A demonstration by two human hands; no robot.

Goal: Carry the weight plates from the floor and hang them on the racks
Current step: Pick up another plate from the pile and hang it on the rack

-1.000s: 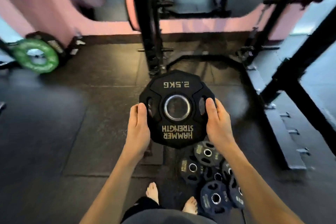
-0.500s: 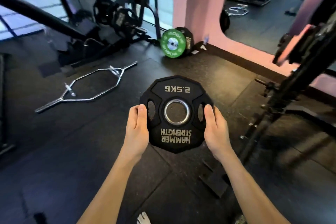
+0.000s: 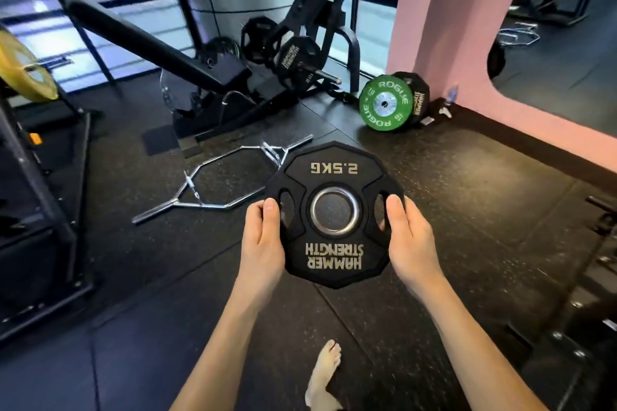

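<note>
- The view is being swung further left than half a second ago: the green bumper plate (image 3: 384, 105) and the chrome hex bar (image 3: 224, 177) are being brought closer and lower in the picture, while the pile of small plates seen a second ago is no longer being shown.
- The 2.5 kg weight plate (image 3: 335, 213) is being held out front at the same height and angle, well clear of the floor, its lettering being read upside down from the head camera.
- It is being clamped at both sides: the left hand (image 3: 262, 243) is being wrapped round the left rim with the thumb lying beside the grip slot, and the right hand (image 3: 410, 242) is being used likewise on the right rim. The hands are being kept apart by the plate's width.
- A bare foot (image 3: 324, 374) is being planted ahead on the rubber floor (image 3: 467, 210), so a carrying stride is probably being taken.
- A loaded plate peg (image 3: 320, 74) on the black machine (image 3: 213, 70) is being brought into sight beyond the hex bar; whether that is the intended rack cannot be told, since the far gear is being blurred.
- For the task, the carrying leg is being judged under way, with hanging not yet begun.
</note>
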